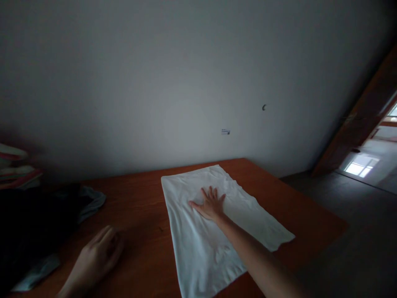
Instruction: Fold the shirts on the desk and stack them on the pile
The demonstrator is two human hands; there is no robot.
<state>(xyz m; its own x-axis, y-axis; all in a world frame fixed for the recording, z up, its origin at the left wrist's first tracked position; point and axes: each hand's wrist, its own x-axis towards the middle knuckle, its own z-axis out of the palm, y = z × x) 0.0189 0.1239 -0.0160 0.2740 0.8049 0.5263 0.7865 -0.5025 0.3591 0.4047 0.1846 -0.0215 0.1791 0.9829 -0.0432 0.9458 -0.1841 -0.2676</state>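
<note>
A white cloth lies spread over the wooden table, with wrinkles near its front and a wavy right edge. My right hand presses flat on its upper part, fingers spread, the forearm crossing over the lower right of the cloth. Left of the cloth, my left hand is low over the bare wood, apart from the cloth. Its fingers are loosely curled together, slightly blurred, and nothing shows in them.
The reddish-brown table meets a pale wall at its back. A dark pile of fabric covers the left end, with folded striped textiles behind it. Beyond the table's right edge are a dark floor and a wooden door.
</note>
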